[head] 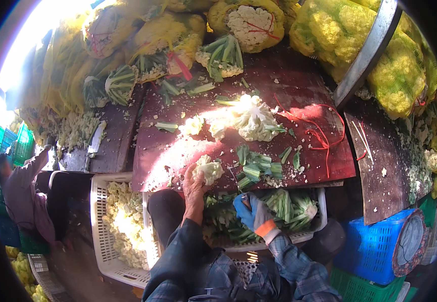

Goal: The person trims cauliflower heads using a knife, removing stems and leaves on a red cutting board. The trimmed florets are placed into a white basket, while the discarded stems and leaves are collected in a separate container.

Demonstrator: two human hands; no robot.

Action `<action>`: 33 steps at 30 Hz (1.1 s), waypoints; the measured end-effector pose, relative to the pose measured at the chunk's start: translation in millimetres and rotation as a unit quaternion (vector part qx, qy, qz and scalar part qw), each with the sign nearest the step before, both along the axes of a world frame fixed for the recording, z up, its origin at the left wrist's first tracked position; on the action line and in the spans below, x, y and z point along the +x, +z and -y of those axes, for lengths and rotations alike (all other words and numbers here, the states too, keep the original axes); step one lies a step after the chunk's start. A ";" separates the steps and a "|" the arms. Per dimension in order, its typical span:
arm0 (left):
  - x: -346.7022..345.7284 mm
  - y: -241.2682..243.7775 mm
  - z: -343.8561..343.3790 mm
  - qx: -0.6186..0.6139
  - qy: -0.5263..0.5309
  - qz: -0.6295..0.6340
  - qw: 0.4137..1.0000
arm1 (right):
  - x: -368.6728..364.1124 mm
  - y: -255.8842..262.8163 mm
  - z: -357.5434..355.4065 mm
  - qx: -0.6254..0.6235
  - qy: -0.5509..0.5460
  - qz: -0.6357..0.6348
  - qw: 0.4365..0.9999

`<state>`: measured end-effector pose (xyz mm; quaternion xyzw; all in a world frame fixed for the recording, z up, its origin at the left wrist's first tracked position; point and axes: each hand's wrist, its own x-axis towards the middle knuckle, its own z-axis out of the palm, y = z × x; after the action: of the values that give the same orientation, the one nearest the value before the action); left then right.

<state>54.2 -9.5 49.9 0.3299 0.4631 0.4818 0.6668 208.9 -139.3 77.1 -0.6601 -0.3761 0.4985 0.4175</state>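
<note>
My bare left hand [194, 190] holds a small cauliflower piece [210, 170] at the near edge of a red wooden board [188, 162]. My right hand [250, 211], in a blue and grey glove, is closed around a handle, perhaps a knife's; its blade is hard to make out. It hangs over a white crate [322, 211] of leaves and stalks. Between and beyond the hands lie cut green leaf stalks [256, 168]. A larger cut cauliflower head [254, 117] rests mid-board, with loose florets [192, 125] on its left and red string [326, 139] on its right.
Left of my knee stands a white crate of florets [127, 226]. Yellow net bags of cauliflower [331, 30] are piled beyond the board, near a metal post [369, 53]. A blue crate [373, 245] stands right. A knife [96, 139] lies on the left board; a person [25, 192] sits far left.
</note>
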 end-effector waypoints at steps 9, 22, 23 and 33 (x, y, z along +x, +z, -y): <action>-1.6 -16.7 -7.0 0.066 0.012 -0.067 0.996 | -16.6 -8.1 -47.0 -0.034 0.056 0.231 0.971; -1.1 -19.8 -3.7 0.073 0.033 -0.082 0.993 | -22.6 -11.9 -71.9 -0.091 0.086 0.136 0.983; 0.3 -20.2 -3.9 0.063 0.034 -0.085 0.994 | -25.0 -25.4 -71.6 -0.088 0.087 0.161 0.979; -15.9 -23.3 -12.7 0.066 0.014 -0.123 0.990 | -52.9 -37.2 -75.3 -0.126 0.092 0.272 0.949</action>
<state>38.3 3.1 26.6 0.4238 0.5130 0.4764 0.5747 156.0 -63.9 39.9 -0.7809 -0.4683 0.3792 0.1648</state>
